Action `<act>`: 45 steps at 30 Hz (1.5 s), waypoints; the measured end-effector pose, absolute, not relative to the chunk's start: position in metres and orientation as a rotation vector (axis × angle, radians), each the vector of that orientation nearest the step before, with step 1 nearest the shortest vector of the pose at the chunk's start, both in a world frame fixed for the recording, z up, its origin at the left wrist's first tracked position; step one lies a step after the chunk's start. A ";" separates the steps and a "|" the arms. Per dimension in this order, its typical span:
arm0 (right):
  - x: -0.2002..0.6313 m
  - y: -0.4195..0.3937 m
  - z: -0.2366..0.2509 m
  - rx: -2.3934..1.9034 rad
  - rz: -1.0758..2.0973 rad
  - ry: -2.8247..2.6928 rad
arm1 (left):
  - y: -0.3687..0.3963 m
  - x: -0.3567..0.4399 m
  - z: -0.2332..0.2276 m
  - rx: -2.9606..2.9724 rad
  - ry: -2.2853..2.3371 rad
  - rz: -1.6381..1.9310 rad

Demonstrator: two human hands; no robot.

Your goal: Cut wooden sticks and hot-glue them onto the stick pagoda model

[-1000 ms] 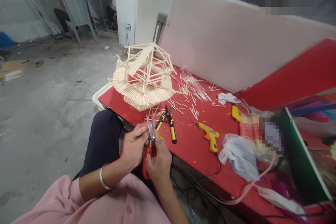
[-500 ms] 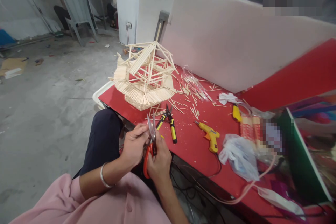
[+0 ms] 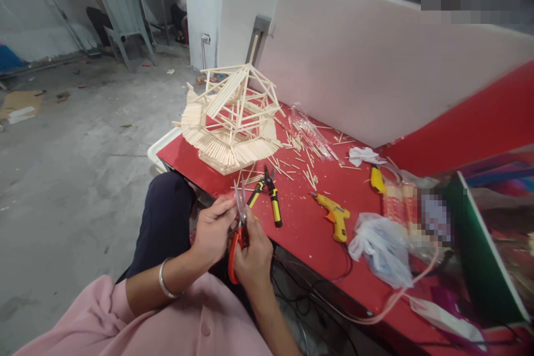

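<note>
The right hand (image 3: 252, 253) is gripping the red-handled scissors (image 3: 238, 228) with blades pointing up, while the left hand (image 3: 212, 231) is pinching something small at the blades, steadying it above the lap, beside the red surface (image 3: 308, 228).

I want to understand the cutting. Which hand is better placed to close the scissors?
The right hand: it grips the red handles of the scissors. The left hand only pinches near the blades.
</note>
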State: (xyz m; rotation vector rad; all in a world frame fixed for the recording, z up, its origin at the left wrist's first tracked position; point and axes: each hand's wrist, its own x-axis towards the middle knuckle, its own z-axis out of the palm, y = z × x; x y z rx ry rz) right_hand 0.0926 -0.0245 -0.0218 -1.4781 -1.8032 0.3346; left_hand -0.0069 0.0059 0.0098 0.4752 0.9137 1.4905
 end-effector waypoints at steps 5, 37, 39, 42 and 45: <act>0.091 -0.025 -0.018 -1.484 0.284 -1.837 | 0.005 -0.010 0.008 0.601 0.908 1.522; 0.090 -0.024 -0.027 -1.633 0.041 -1.781 | 0.011 -0.011 0.017 0.425 0.852 1.403; 0.090 -0.023 -0.027 -1.615 0.069 -1.778 | 0.010 -0.010 0.015 0.396 0.860 1.397; 0.090 -0.023 -0.026 -1.606 0.068 -1.786 | 0.010 -0.010 0.013 0.379 0.871 1.407; 0.089 -0.024 -0.026 -1.628 0.084 -1.793 | 0.010 -0.010 0.012 0.406 0.882 1.419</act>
